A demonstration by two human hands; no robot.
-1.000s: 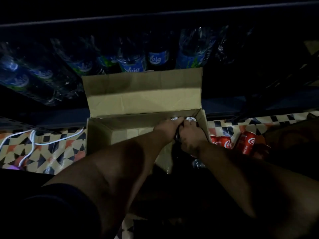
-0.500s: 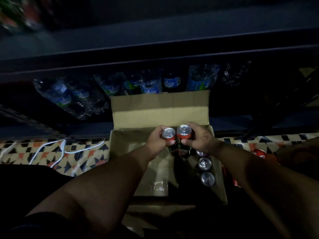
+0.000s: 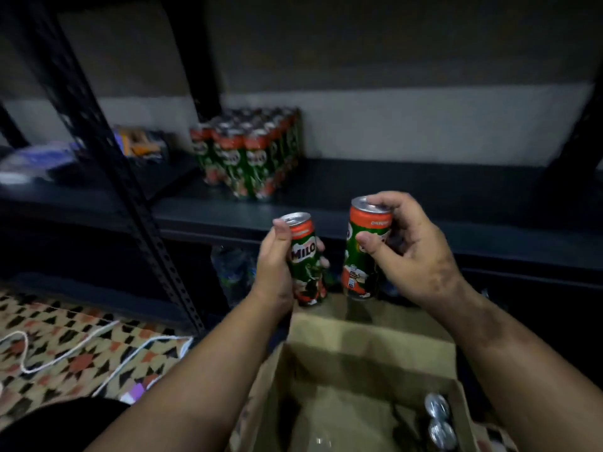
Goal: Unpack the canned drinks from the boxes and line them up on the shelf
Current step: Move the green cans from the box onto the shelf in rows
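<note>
Both hands have risen from the box (image 3: 368, 337): left hand (image 3: 274, 269) and right hand (image 3: 411, 243) each grip one upright can (image 3: 305, 256); the shelf (image 3: 408, 197) row (image 3: 251, 154), apparently blurred, lies ahead-left, nearer the left.

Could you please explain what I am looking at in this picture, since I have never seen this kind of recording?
No machine here: a person wears a camera on the head, looking forward and down at both bare hands. The left hand grips one Milo can, and the right hand grips a second can. Both are raised in front of a dark shelf, where a block of the same cans already stands. Below is the open cardboard box, with can tops showing in its right corner.
</note>
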